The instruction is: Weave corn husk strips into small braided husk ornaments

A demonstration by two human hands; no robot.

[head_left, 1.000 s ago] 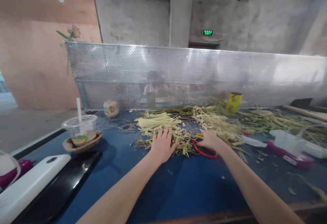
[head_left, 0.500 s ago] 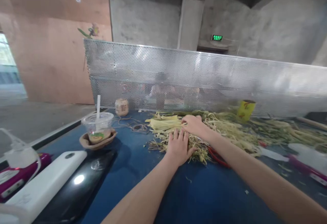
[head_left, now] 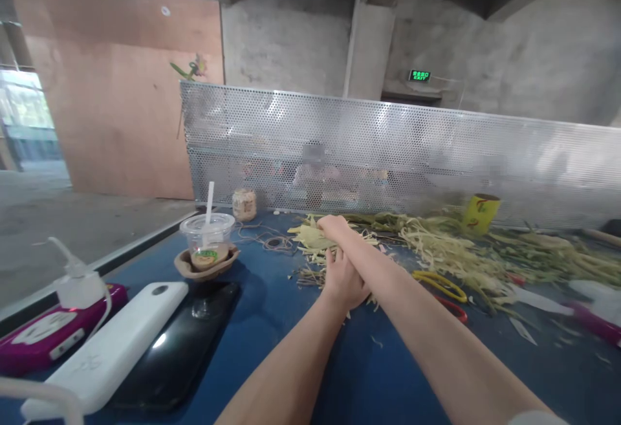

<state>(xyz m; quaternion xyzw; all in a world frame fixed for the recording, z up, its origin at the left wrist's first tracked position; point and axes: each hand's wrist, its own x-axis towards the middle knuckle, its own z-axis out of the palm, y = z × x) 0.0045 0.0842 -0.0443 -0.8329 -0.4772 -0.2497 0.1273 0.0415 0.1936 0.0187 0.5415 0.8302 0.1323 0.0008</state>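
My right hand [head_left: 336,227] is at the far end of a pile of pale yellow corn husks [head_left: 311,237], its fingers curled down and closed on a husk. Its forearm crosses over my left hand [head_left: 342,280], which rests on the near side of the pile. The left fingers lie stretched over the thin strips [head_left: 310,276]; its thumb side is partly hidden by the right arm. To the right of the arms are yellow loop handles [head_left: 444,284] and red loop handles [head_left: 453,310], both partly hidden.
A plastic cup [head_left: 206,237] with a straw sits in a brown holder [head_left: 194,273]. A black tablet-like slab [head_left: 194,341], a white power bank [head_left: 121,341] and a purple power strip [head_left: 53,341] lie left. A perforated metal screen [head_left: 412,147] stands behind. Right are a yellow can [head_left: 480,213] and loose husk strips [head_left: 441,250].
My right hand has moved left across the husks, and its forearm now covers part of my left hand. The yellow loop handles have come into sight. The view has shifted slightly.
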